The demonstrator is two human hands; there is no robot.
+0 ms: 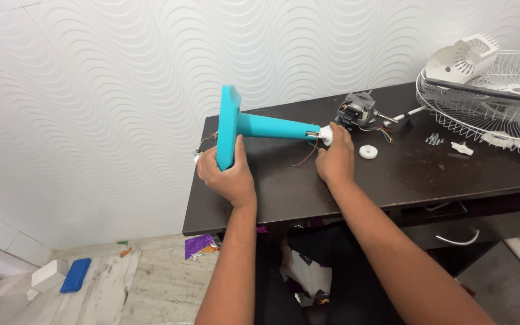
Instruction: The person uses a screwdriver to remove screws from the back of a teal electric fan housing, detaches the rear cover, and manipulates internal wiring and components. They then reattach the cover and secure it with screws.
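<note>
Turquoise fan stand point(254, 125) lies on its side near the left end of the dark table point(428, 174), flat base up on edge, neck pointing toward three o'clock. The left hand point(227, 174) grasps the lower rim of the base, fingers wrapped around it, apparently to stop it rolling. The right hand point(334, 157) is closed around the white neck end point(326, 135), where thin loose wires point(308, 153) hang out, so the stand is braced at both ends. Just past the neck, at about two o'clock, sits the bare fan motor point(356, 112) with its shaft. A small white round cap point(368, 151) lies at three o'clock of the right hand. Farther right are small screws point(434, 139), then a white wire fan guard point(501, 102) with a white motor cover point(461, 57) resting on it.
</note>
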